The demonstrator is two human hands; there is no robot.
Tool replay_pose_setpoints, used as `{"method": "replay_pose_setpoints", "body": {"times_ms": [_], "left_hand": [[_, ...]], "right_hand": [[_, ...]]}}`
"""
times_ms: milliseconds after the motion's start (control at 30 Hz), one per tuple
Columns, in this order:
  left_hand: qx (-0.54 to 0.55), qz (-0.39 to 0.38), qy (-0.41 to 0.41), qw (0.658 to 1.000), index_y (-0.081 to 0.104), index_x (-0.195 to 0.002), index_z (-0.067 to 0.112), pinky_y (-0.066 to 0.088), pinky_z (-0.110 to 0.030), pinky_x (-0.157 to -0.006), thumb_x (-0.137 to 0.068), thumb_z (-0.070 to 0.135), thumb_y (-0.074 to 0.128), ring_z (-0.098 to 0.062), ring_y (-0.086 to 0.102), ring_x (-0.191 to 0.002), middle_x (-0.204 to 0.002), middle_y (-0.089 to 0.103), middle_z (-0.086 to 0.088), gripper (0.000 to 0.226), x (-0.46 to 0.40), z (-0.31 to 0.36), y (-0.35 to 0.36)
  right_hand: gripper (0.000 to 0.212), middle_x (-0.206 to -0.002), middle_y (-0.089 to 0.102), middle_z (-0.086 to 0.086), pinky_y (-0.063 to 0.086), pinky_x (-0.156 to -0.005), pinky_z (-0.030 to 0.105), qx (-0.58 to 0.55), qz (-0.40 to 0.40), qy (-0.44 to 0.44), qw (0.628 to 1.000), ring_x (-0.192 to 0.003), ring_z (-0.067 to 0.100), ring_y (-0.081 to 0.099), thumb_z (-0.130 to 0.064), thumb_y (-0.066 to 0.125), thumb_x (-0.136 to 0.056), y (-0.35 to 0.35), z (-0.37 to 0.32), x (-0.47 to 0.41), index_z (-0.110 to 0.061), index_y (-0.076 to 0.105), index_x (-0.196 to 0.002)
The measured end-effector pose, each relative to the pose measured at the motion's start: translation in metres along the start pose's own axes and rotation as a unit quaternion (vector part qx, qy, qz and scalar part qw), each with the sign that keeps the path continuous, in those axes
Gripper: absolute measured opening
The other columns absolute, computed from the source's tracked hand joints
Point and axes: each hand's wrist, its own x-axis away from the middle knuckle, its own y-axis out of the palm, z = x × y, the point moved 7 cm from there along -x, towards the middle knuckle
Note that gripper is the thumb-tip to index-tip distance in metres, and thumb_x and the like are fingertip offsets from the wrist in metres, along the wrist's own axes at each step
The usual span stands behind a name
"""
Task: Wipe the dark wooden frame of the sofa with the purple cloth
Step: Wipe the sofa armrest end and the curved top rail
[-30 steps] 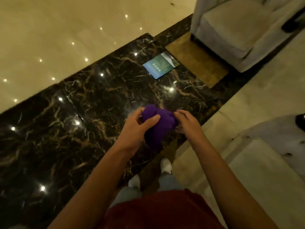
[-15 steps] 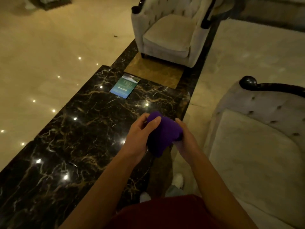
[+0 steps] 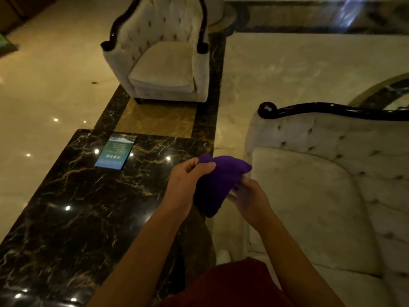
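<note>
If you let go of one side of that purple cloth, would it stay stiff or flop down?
Probably flop: the purple cloth already sags between the left hand and right hand. It looks soft and light.

The sofa (image 3: pixel 332 207) and its dark wooden frame (image 3: pixel 332 109) run off the right edge; brochure (image 3: pixel 116 151) print is illegible.

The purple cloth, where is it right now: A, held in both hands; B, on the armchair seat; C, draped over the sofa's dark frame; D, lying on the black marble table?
A: the purple cloth is gripped between the left hand and the right hand, in the air, short of the sofa frame.
</note>
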Motion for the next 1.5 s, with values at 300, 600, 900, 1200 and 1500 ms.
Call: {"method": "replay_pose_setpoints", "body": {"times_ms": [300,600,900,1200,1500], "left_hand": [[-0.149,-0.040,0.122,0.980,0.073,-0.093,0.027,0.061,-0.040,-0.085,-0.096,0.027,0.069,-0.019,0.075,-0.090,-0.093,0.078,0.001,0.006,-0.057,0.044,0.062],[-0.035,-0.147,0.063,0.987,0.076,-0.104,0.034,0.061,-0.031,-0.082,-0.086,0.040,0.074,-0.017,0.075,-0.103,-0.109,0.078,0.003,0.018,-0.135,0.045,0.086],[-0.083,-0.328,0.069,0.938,0.072,-0.083,0.037,0.057,-0.028,-0.072,-0.077,0.034,0.074,-0.014,0.072,-0.088,-0.091,0.074,0.006,0.007,-0.214,0.077,0.115],[-0.115,-0.365,0.074,0.921,0.065,-0.115,0.030,0.058,-0.026,-0.088,-0.074,0.046,0.077,-0.013,0.067,-0.118,-0.120,0.072,0.008,0.045,-0.277,0.088,0.140],[-0.134,-0.347,0.023,0.928,0.071,-0.100,0.060,0.059,-0.025,-0.083,-0.083,0.054,0.071,-0.001,0.072,-0.104,-0.112,0.075,0.020,0.018,-0.333,0.079,0.197]], "right_hand": [[0.098,-0.152,0.044,-0.015,0.045,-0.109,0.025,0.432,0.165,-0.269,0.845,-0.136,-0.005,0.044,-0.005,0.086,-0.079,-0.032,-0.116,-0.029,-0.032,0.033,-0.156],[0.092,-0.149,0.051,-0.010,0.055,-0.103,0.030,0.438,-0.022,-0.172,0.882,-0.132,0.007,0.055,-0.028,0.081,-0.078,-0.029,-0.146,-0.054,-0.043,0.033,-0.155],[0.055,-0.109,0.077,-0.002,0.065,-0.086,0.040,0.339,0.159,-0.141,0.917,-0.100,0.015,0.076,-0.052,0.080,-0.076,-0.039,-0.179,-0.099,-0.030,0.065,-0.125],[0.039,-0.096,0.076,-0.012,0.060,-0.068,0.020,0.274,0.201,-0.191,0.921,-0.088,0.009,0.075,-0.016,0.075,-0.073,-0.049,-0.249,-0.103,-0.045,0.071,-0.099],[0.034,-0.108,0.078,-0.008,0.062,-0.074,0.023,0.215,0.247,-0.195,0.925,-0.100,0.013,0.075,-0.023,0.078,-0.080,-0.099,-0.290,-0.158,-0.043,0.073,-0.108]]}}
